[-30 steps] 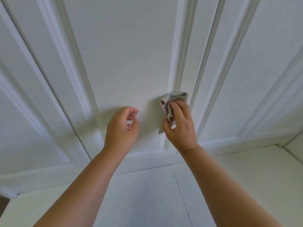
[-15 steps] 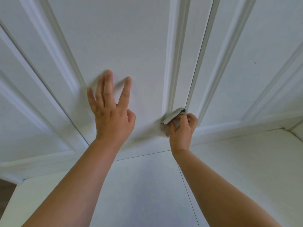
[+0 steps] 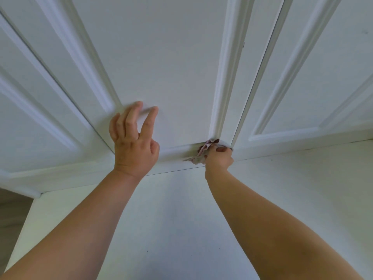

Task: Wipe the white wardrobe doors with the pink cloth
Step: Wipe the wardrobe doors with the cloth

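We note three white doors in view: a middle door (image 3: 171, 63), a left door (image 3: 30, 110) and a right door (image 3: 323, 81). Each has raised moulding framing a recessed panel.

The right hand (image 3: 219, 157) grips the cloth (image 3: 201, 153), bunched and crumpled, with the fingers curled round it. We see the cloth pressed against the lower right corner of the middle door, where the upright moulding meets the bottom moulding, just beside the gap to the right door. Pink and pale folds of the cloth stick out to the left of the hand and above it.

The left hand (image 3: 134, 144) is spread, fingers (image 3: 150, 120) extended and slightly parted. The fingertips appear to touch the middle door's panel near its lower left corner; they are motion-blurred, so we cannot confirm firm contact. It holds nothing.

Both forearms are bare and reach up from the bottom edge of the picture. Below the doors lies a flat white surface (image 3: 302, 188), with a thin seam (image 3: 175, 170) running along the foot of the middle door. A strip of brownish floor (image 3: 12, 217) shows at the far left.
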A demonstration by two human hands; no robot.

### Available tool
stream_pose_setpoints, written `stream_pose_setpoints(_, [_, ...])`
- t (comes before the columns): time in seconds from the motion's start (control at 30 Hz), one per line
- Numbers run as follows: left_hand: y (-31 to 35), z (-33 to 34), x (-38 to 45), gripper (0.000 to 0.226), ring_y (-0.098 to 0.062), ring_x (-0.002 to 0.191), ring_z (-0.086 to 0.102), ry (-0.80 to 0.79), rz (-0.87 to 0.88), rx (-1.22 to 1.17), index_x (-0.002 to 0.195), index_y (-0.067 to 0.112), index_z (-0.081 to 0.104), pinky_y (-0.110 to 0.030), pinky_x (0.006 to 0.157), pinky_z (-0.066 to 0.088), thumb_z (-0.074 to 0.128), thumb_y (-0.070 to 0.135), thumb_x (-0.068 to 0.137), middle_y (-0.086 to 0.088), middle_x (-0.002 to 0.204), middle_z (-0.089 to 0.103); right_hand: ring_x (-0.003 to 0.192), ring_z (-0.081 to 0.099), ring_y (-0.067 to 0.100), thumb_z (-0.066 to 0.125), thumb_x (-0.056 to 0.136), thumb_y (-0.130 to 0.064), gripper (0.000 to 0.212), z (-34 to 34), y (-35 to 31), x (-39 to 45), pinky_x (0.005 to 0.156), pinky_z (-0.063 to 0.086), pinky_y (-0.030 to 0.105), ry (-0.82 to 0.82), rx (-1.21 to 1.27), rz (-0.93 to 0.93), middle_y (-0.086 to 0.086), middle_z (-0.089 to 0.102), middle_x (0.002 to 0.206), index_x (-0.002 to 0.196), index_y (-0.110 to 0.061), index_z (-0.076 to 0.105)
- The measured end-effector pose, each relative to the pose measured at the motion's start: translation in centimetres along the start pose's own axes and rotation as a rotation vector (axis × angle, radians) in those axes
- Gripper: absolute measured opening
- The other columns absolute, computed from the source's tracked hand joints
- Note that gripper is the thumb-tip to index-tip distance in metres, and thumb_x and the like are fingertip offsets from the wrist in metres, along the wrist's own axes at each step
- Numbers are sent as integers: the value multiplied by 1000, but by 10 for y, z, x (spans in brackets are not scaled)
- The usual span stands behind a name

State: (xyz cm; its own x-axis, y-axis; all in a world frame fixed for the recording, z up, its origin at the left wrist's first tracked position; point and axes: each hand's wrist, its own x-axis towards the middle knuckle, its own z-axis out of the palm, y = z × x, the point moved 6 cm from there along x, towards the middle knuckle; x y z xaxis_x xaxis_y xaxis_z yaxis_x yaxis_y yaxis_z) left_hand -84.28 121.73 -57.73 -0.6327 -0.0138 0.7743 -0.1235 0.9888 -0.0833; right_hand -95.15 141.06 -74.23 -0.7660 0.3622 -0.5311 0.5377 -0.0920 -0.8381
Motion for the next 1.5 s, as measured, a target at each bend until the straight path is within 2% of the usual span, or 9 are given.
stream_pose_setpoints(0.3, [-38,-1,-28,69,-38,133,38,-21,7,3,137,9,53,-58,112,29,53,-3,68,-15,144,31,86,70,35,58,76,-6,39,95,60,-58,72,62,41,-405,220,284,19,70,112,115,0,61])
stream_pose_setpoints(0.4, [-55,-4,-42,68,-37,133,40,-58,-12,9,136,9,53,-59,112,28,52,-4,69,-15,144,30,69,66,27,54,79,14,20,119,68,-103,71,62,37,-498,244,336,16,71,86,87,2,68])
stream_pose_setpoints(0.47, [-67,-7,-51,66,-37,131,42,-67,-32,17,134,8,55,-59,111,30,51,-4,68,-15,143,31,62,62,20,51,83,20,28,133,74,-126,77,60,37,-554,245,350,12,66,73,75,-3,65])
stream_pose_setpoints(0.63, [-93,-10,-70,64,-37,126,45,-88,-120,13,130,9,55,-60,107,32,50,-1,67,-14,137,36,104,68,29,58,97,-10,23,153,96,-149,74,61,38,-640,207,378,11,67,113,119,-8,53])
stream_pose_setpoints(0.73, [-91,-6,-74,63,-37,121,48,-120,-187,-5,127,8,58,-54,107,33,49,0,65,-15,132,42,90,65,32,51,105,-17,19,147,84,-146,88,60,45,-708,249,367,16,69,102,105,-1,61])
stream_pose_setpoints(0.87, [-75,5,-75,62,-33,112,49,-207,-244,-58,126,9,59,-42,104,28,49,1,65,-14,125,50,75,61,27,48,105,-12,34,128,67,-121,77,58,36,-670,234,265,15,72,90,80,2,66])
stream_pose_setpoints(1.07, [-59,20,-84,57,-34,106,48,-324,-257,-71,118,10,60,-44,101,31,51,0,63,-12,121,47,59,63,28,60,100,-13,25,83,49,-78,62,58,32,-550,266,154,30,69,96,111,9,59])
stream_pose_setpoints(1.27, [-45,32,-88,55,-34,113,43,-363,-307,-107,115,8,61,-50,102,34,59,-6,62,-15,119,45,68,61,33,57,101,-10,18,40,25,-36,68,57,38,-568,323,60,26,67,83,90,4,60])
stream_pose_setpoints(1.5, [-32,37,-83,54,-35,120,45,-410,-309,-128,116,9,61,-47,106,29,60,-5,63,-16,128,46,51,64,28,70,92,-6,16,-5,4,-7,48,53,36,-326,347,46,19,62,74,91,-3,54])
